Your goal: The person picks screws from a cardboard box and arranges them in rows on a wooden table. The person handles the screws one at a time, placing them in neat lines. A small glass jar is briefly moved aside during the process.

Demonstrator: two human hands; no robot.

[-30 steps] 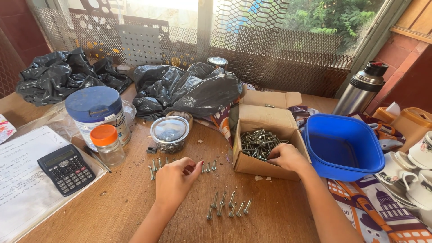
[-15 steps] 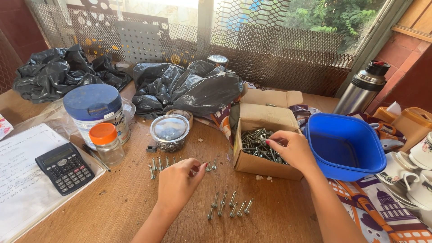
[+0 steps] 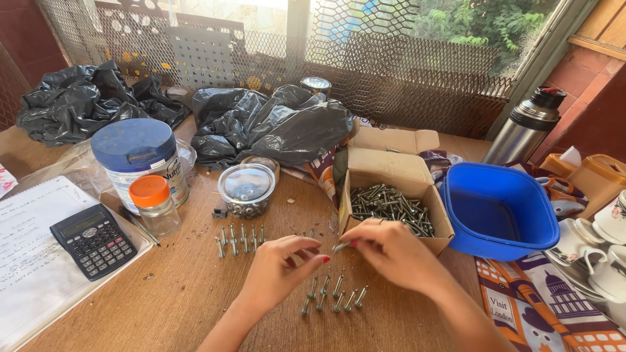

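Both hands now meet at centre frame, just in front of the cardboard box (image 3: 394,195). A second ago our right hand (image 3: 391,251) lay at the box's near edge and our left hand (image 3: 280,270) sat apart by the laid-out rows; since then the right has come out of the box and closed on the left.

Right hand: fingertips pinching a single screw (image 3: 340,247), held roughly level. Left hand: fingers curled, tips pressed up toward the screw's other end; whether it grips the screw or only touches it, we cannot tell.

Screw position: above the tabletop (image 3: 163,306), between the two hands, directly over the near row of screws (image 3: 332,290) standing side by side at lower centre. A second row of screws (image 3: 240,236) sits left of centre, near the glass jar of fasteners (image 3: 246,189).

Box remains heaped with loose screws. To our reading, one more piece has left the box and is being handled above the rows.

Surroundings: blue plastic tub (image 3: 499,212) right of the box; calculator (image 3: 93,240) on a notebook (image 3: 32,261), lower left; orange-capped jar (image 3: 152,203) and blue-lidded tin (image 3: 138,160) at left; black plastic bags (image 3: 274,124) behind; steel flask (image 3: 528,127) upper right.
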